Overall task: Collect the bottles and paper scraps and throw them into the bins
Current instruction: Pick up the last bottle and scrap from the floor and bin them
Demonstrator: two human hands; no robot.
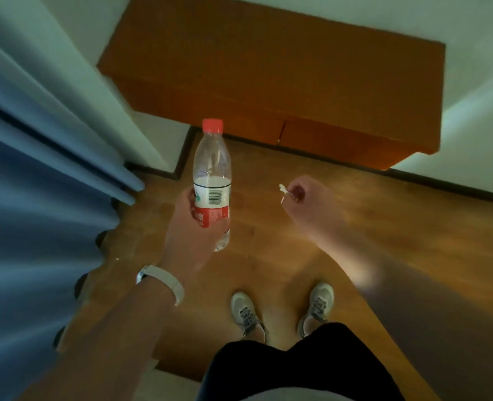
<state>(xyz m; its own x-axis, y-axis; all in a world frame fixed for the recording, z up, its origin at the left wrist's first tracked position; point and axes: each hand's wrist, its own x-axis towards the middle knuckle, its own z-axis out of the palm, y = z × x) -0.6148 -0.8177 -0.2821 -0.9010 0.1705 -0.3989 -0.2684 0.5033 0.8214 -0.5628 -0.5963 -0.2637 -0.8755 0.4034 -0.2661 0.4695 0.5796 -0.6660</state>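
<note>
My left hand (193, 227) grips a clear plastic bottle (212, 166) with a red cap and a red-and-white label, held upright above the wooden floor. To its right, my right hand (306, 198) is curled into a fist and pinches a small white paper scrap (282, 190) that sticks out on the left side of the fist. Both hands are held out in front of me at about the same height, a short gap apart. No bin is in view.
A low orange-brown wooden cabinet (282, 82) stands against the white wall ahead. Blue curtains (36, 183) hang along the left. My two feet in grey sneakers (246, 311) stand on the wooden floor (413, 227). A tiny white speck (117, 259) lies by the curtain hem.
</note>
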